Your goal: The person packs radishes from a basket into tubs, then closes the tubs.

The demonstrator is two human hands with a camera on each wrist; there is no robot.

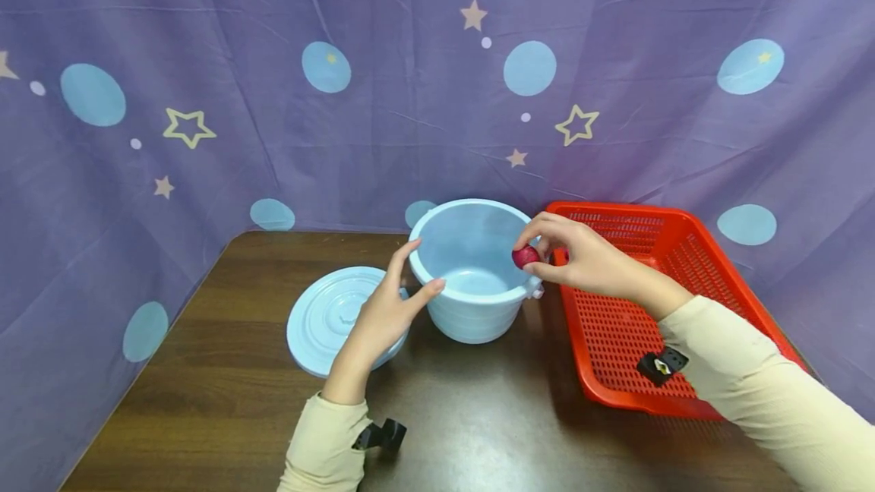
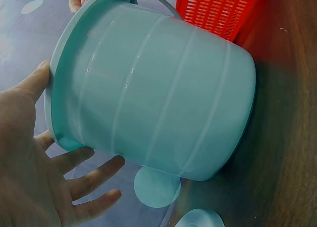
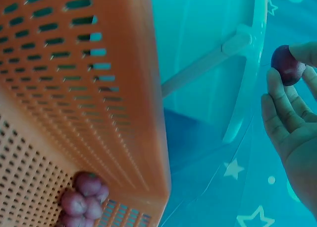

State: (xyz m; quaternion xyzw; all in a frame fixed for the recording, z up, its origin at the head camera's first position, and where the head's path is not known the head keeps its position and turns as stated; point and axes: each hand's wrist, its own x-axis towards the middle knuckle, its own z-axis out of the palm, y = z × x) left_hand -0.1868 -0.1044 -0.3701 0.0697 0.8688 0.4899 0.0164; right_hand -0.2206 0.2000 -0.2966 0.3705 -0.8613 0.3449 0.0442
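A light-blue plastic bucket point(image 1: 472, 317) stands upright on the table, its mouth facing up. My left hand point(image 1: 386, 317) is at its near left side, thumb and fingers spread along the rim; in the left wrist view the thumb touches the rim and the other fingers are straight. Over the bucket's right rim, my right hand point(image 1: 588, 257) pinches a small round purple-red plum-like thing point(image 1: 525, 257) between thumb and fingertips. The right wrist view shows that plum-like thing point(image 3: 287, 65) up close. Several similar round things point(image 3: 81, 202) lie in a corner of the red basket point(image 1: 581, 348).
A round light-blue lid point(image 1: 317, 325) lies on the wooden table point(image 1: 225, 370) left of the bucket, partly behind my left hand. The basket stands close at the bucket's right, under my right forearm. Behind the table hangs a purple curtain point(image 1: 410, 97) with stars.
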